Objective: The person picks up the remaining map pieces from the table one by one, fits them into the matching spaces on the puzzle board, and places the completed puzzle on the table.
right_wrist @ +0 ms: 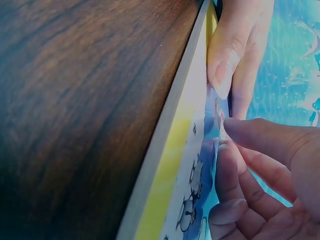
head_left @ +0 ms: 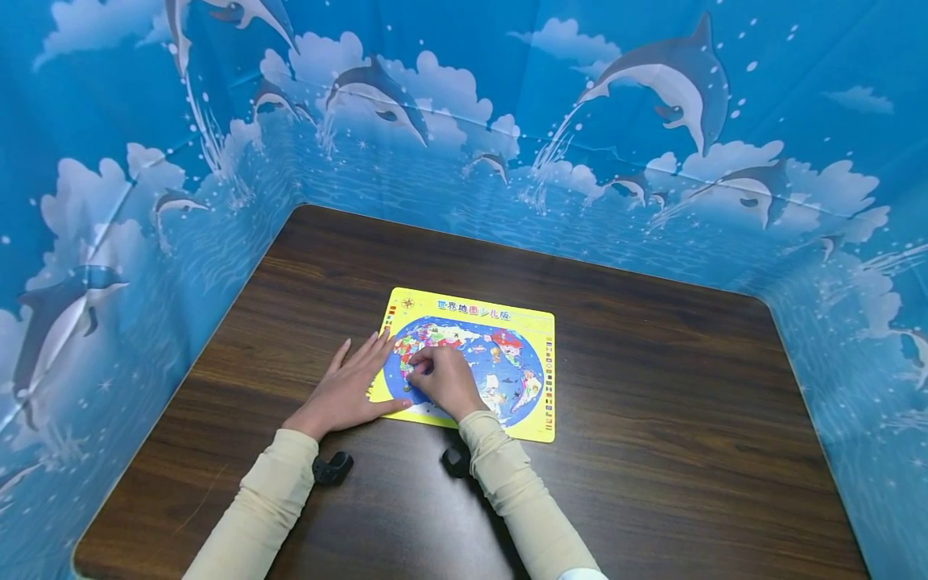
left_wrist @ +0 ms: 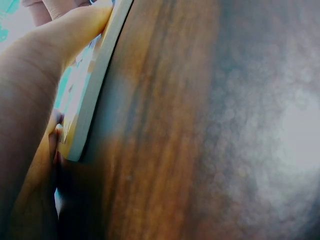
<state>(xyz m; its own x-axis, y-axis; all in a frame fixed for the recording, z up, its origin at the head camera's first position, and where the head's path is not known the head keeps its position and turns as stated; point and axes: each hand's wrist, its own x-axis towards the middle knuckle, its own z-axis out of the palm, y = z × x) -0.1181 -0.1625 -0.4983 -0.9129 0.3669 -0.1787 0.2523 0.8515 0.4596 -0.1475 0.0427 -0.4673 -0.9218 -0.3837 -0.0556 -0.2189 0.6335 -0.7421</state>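
Note:
A yellow-bordered world map puzzle board (head_left: 536,322) with a blue oval map lies flat on the table. My left hand (head_left: 355,391) rests spread over the board's left side, its thumb along the near edge. In the left wrist view the left thumb (left_wrist: 82,30) lies over the board's edge. My right hand (head_left: 451,383) is above the left part of the map, thumb and forefinger pinching. The right wrist view shows those fingertips (right_wrist: 230,132) at a small, pale pinkish puzzle piece (right_wrist: 221,122) close to the board's surface; the fingers hide most of it.
The dark wood-grain table (head_left: 667,403) extends on all sides of the board. A blue curtain (head_left: 464,193) printed with dolphins stands round its back and sides. Black wrist devices (head_left: 333,468) sit beside both cream sleeves (head_left: 261,499).

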